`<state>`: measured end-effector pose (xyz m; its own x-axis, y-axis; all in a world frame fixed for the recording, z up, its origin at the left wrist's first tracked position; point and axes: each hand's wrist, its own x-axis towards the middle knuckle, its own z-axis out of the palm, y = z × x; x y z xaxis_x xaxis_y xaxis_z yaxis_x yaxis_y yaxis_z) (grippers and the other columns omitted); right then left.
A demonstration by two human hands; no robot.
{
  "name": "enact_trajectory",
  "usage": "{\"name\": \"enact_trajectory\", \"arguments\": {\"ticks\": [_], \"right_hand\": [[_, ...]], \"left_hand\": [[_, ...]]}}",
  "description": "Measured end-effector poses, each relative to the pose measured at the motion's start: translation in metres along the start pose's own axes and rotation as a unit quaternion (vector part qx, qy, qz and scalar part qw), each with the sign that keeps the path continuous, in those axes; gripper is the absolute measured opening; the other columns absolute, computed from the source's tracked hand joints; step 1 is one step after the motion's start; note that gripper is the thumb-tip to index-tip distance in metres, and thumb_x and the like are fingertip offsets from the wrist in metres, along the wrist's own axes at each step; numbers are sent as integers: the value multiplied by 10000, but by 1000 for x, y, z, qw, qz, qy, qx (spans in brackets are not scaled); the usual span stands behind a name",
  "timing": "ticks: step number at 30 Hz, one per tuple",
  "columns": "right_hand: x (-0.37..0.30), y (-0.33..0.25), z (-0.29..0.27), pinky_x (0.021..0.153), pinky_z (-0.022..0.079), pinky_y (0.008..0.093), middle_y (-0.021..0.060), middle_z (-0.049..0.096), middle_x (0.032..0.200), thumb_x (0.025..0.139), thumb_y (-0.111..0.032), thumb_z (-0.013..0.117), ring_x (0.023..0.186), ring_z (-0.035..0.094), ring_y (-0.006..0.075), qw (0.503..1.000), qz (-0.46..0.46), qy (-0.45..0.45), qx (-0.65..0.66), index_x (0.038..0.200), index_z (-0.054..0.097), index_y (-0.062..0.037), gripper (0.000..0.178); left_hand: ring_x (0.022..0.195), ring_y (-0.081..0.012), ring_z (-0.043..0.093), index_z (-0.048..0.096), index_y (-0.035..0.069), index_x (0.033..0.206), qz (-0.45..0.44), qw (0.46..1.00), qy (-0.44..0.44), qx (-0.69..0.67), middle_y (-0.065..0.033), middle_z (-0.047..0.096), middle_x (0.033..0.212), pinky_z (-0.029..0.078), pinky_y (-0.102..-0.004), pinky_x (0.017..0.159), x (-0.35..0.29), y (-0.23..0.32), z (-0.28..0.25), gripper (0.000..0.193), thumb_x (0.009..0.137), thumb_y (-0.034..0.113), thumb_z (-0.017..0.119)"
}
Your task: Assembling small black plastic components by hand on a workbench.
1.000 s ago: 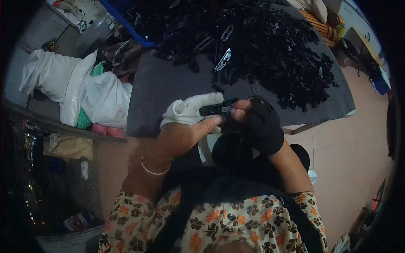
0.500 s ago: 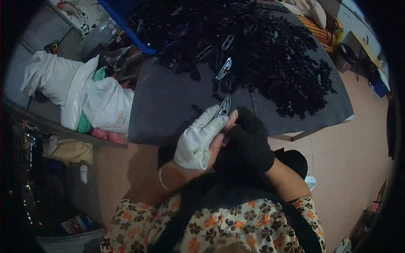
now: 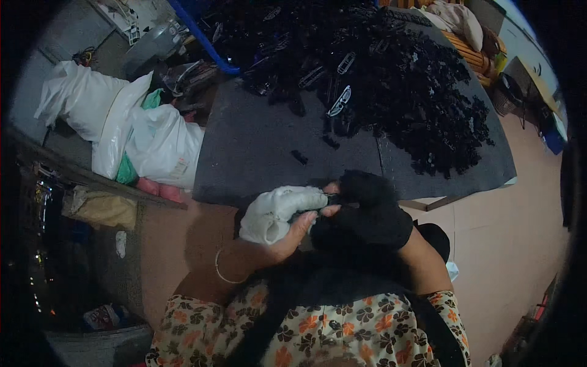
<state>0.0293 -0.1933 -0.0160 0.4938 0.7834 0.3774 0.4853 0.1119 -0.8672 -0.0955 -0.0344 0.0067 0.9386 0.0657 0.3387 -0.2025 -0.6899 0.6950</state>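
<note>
My left hand (image 3: 278,214), in a white glove with the thumb bare, is closed in a pinch. It meets my right hand (image 3: 373,211), which wears a black glove with bare fingertips. Between the fingertips of both hands sits a small dark plastic piece (image 3: 333,199), mostly hidden by the fingers. A little beyond them, a short black piece (image 3: 299,157) lies on the dark grey tabletop (image 3: 244,147). Farther off, a long oval black piece with shiny pale edges (image 3: 340,101) rests at the front of a big heap of small black plastic parts (image 3: 422,98).
White plastic sacks (image 3: 162,147) stand left of the table. A blue rim (image 3: 208,40) borders the heap's far left. Brown paper (image 3: 104,208) lies at the lower left. At the far right are a wooden slatted seat (image 3: 474,52) and a basket (image 3: 506,95).
Both hands have come lower, closer to my body. The pale-edged oval piece that stuck up from my left fingers is now tucked down, mostly out of sight. The view has shifted slightly.
</note>
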Motion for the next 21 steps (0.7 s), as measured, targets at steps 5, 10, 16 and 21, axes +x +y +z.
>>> {"name": "enact_trajectory", "arguments": {"ticks": [5, 10, 16, 21], "right_hand": [[0, 3, -1, 640, 484, 344, 121, 622, 797, 759, -229, 697, 709, 612, 258, 998, 16, -16, -65, 955, 650, -41, 275], [19, -3, -7, 665, 485, 368, 133, 605, 753, 741, -206, 692, 743, 609, 295, 945, -96, -77, -303, 940, 658, -65, 246], [66, 32, 55, 676, 469, 397, 70, 616, 769, 736, -200, 573, 751, 595, 257, 883, -135, -38, -447, 770, 623, -129, 93], [56, 39, 39, 692, 471, 405, 74, 613, 793, 748, -180, 562, 760, 593, 249, 895, -144, -58, -419, 787, 629, -129, 93]], "left_hand": [[827, -250, 639, 635, 13, 1005, -6, 993, -114, -27, -162, 637, 952, 507, -337, 728, 15, -12, -20, 217, 819, 123, 647], [909, -275, 599, 634, 87, 1059, 54, 977, -64, 195, -147, 604, 1053, 492, -372, 780, 66, -54, -58, 340, 816, 325, 624], [879, -337, 591, 645, 61, 980, 0, 952, -46, 303, -168, 619, 943, 483, -404, 794, 145, -119, -11, 272, 799, 264, 634], [805, -324, 611, 634, 40, 945, -25, 888, -132, 440, -160, 628, 813, 501, -396, 738, 148, -109, -13, 224, 824, 225, 603]]}}
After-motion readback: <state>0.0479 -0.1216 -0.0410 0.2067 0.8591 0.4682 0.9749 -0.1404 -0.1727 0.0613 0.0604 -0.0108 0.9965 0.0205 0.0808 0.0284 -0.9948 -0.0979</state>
